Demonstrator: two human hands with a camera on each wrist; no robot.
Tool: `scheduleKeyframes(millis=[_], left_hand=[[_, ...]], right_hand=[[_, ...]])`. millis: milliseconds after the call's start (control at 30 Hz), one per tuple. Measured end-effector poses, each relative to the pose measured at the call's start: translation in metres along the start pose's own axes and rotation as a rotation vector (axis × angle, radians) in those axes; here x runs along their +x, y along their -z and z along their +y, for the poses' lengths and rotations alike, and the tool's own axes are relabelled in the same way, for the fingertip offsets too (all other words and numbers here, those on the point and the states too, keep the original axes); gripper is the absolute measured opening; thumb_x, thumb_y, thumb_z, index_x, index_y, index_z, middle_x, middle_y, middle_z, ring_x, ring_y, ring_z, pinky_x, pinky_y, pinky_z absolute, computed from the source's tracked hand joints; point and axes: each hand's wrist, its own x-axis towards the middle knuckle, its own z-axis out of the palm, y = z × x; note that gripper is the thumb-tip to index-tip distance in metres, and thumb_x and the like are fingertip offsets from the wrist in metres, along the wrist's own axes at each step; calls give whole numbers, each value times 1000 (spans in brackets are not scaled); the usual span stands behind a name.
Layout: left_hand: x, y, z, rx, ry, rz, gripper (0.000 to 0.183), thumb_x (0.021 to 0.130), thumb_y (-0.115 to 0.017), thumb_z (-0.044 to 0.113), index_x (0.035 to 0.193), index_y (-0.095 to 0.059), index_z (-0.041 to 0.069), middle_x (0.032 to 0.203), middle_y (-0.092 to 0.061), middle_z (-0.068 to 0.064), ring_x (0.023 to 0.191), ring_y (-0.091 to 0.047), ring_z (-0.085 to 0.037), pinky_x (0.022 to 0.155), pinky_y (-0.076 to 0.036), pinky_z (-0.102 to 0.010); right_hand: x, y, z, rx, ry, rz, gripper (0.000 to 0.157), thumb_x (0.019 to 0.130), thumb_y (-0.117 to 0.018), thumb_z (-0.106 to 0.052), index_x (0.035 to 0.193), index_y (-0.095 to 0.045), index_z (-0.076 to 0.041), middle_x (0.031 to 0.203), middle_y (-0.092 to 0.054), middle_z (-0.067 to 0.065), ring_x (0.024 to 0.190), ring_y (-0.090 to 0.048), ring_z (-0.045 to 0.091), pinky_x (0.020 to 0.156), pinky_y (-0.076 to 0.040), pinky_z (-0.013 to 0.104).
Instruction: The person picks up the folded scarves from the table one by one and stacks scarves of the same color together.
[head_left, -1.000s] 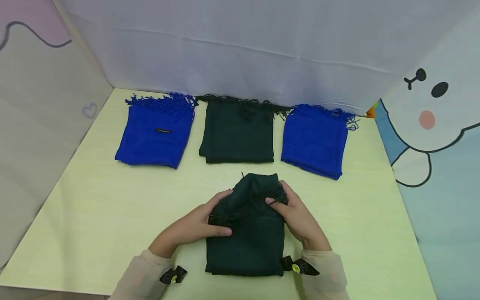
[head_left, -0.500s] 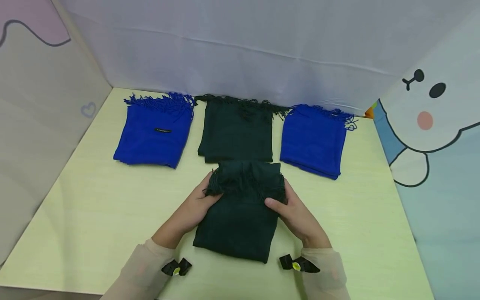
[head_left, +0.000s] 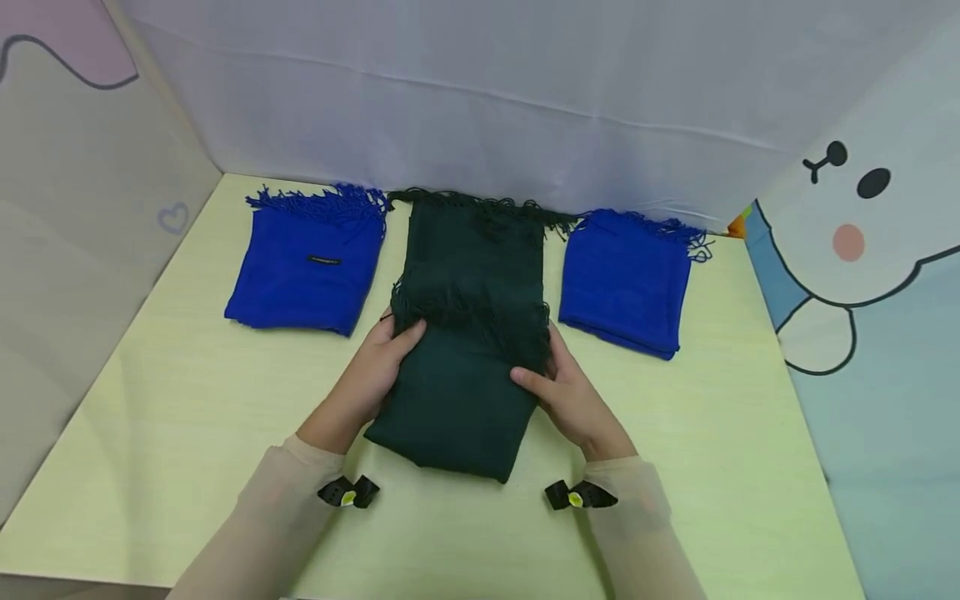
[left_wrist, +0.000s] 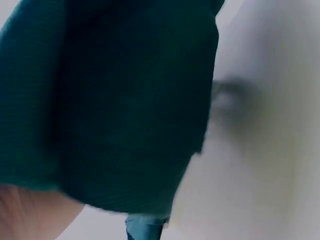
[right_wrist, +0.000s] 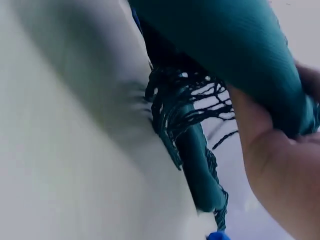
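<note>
A folded dark green scarf [head_left: 457, 408] with fringe is held between both hands, its far part overlapping a second dark green scarf [head_left: 480, 237] that lies flat at the back. My left hand [head_left: 367, 367] grips its left edge, thumb on top and fingers underneath. On the right edge my right hand [head_left: 573, 392] pinches it the same way. In the left wrist view the held scarf [left_wrist: 135, 110] fills much of the picture above the table. The right wrist view has the right hand [right_wrist: 285, 170] around the cloth, with fringe [right_wrist: 175, 110] hanging below.
A folded blue scarf [head_left: 303, 275] with a small black label lies at the back left. Another blue scarf [head_left: 626, 287] lies at the back right. The pale yellow table [head_left: 720, 467] meets a white cloth wall [head_left: 480, 92] behind and printed panels at the sides.
Both hands have lifted the green scarf and carried it away from the front edge, toward the back and slightly left. The left hand's grip has shifted farther up its side. The blue scarves stay put.
</note>
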Motion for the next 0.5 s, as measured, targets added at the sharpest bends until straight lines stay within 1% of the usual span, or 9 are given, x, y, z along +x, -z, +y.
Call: scheduleKeyframes(millis=[67, 133, 167, 233, 300, 367, 467, 500], left_hand=[[7, 2, 3, -10, 11, 10, 68, 105, -49, 39, 161, -12, 26, 158, -31, 3, 141, -35, -19, 117, -27, -45], [15, 4, 6, -34, 21, 9, 67, 106, -48, 37, 161, -12, 26, 157, -33, 2, 140, -37, -20, 117, -28, -45], [19, 5, 8, -40, 23, 5, 67, 106, -47, 37, 161, -11, 27, 159, -31, 3, 141, -35, -19, 118, -27, -45], [27, 7, 12, -34, 21, -5, 66, 107, -45, 36, 161, -9, 27, 161, -25, 4, 144, -31, -17, 119, -25, -44], [36, 8, 16, 2, 6, -14, 67, 107, -44, 37, 161, -6, 26, 164, -17, 7, 148, -22, -14, 121, -20, -43], [46, 10, 20, 66, -14, -16, 67, 107, -43, 38, 162, -6, 26, 165, -11, 9, 150, -14, -12, 122, -15, -43], [61, 13, 25, 167, -36, -19, 65, 108, -40, 38, 162, -6, 25, 166, -9, 8, 151, -7, -12, 122, -11, -43], [66, 14, 27, 195, -36, -17, 64, 108, -40, 38, 162, -8, 25, 166, -10, 8, 151, -7, -12, 122, -12, -42]], right_hand=[[7, -1, -4, -3, 20, 67, 85, 96, -68, -13, 158, -16, -42, 163, -24, -6, 146, -31, 22, 112, -37, 42], [15, 0, -8, -8, 50, 134, 80, 96, -68, -15, 157, -22, -40, 161, -31, -2, 143, -38, 23, 107, -43, 41], [19, 0, -10, -21, 69, 167, 78, 96, -68, -16, 157, -25, -39, 159, -35, 1, 140, -42, 24, 105, -46, 40], [27, 2, -14, -82, 83, 235, 71, 96, -68, -22, 154, -31, -39, 154, -43, 3, 134, -50, 24, 99, -51, 36], [35, 5, -18, -142, 91, 289, 65, 97, -67, -26, 152, -36, -39, 150, -48, 4, 128, -56, 24, 97, -52, 36], [44, 7, -22, -192, 92, 341, 60, 97, -67, -27, 150, -41, -40, 146, -53, 4, 124, -59, 23, 98, -51, 39], [58, 9, -27, -238, 103, 395, 55, 98, -66, -26, 148, -46, -38, 148, -51, -2, 131, -52, 17, 106, -45, 44], [62, 10, -28, -244, 111, 407, 54, 98, -66, -25, 147, -47, -37, 149, -49, -4, 134, -49, 16, 107, -44, 45]])
